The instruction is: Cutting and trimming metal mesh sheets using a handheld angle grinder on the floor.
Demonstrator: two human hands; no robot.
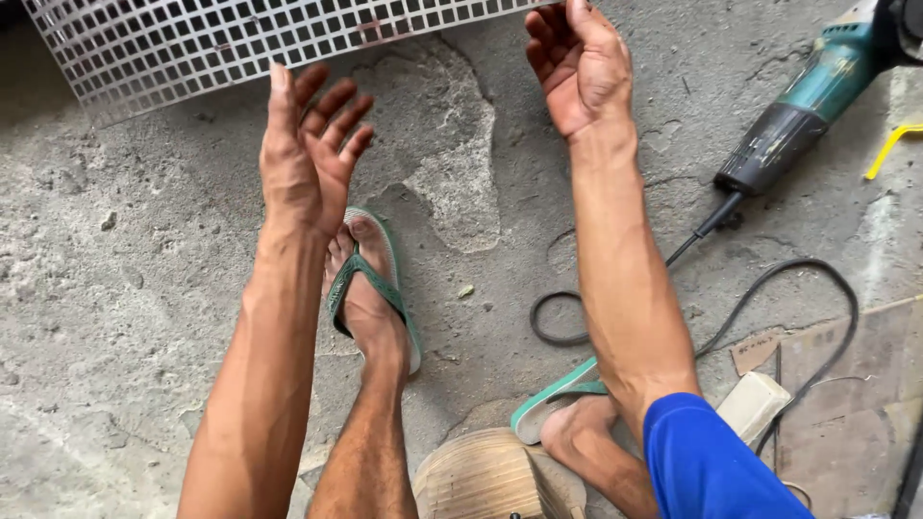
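On the rough concrete floor (144, 288), our left hand (306, 154) and right hand (577, 67) reach empty, grips released, toward the mesh panel (192, 43) at twelve o'clock, its long axis running nine-to-three.

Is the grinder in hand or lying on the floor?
On the floor: the grinder lies on its side on the concrete, cord trailing. Both hands, left and right, are open and empty.

My count of what lies around me on the concrete floor.
I see two hands, my left hand (308, 154) and my right hand (580, 67), both spread and holding nothing; two green flip-flops (377, 281) on my two feet; one perforated white mesh sheet (221, 38); one teal angle grinder (812, 96) with one black cord (769, 288); one yellow hook (889, 146); one pale block (753, 404).
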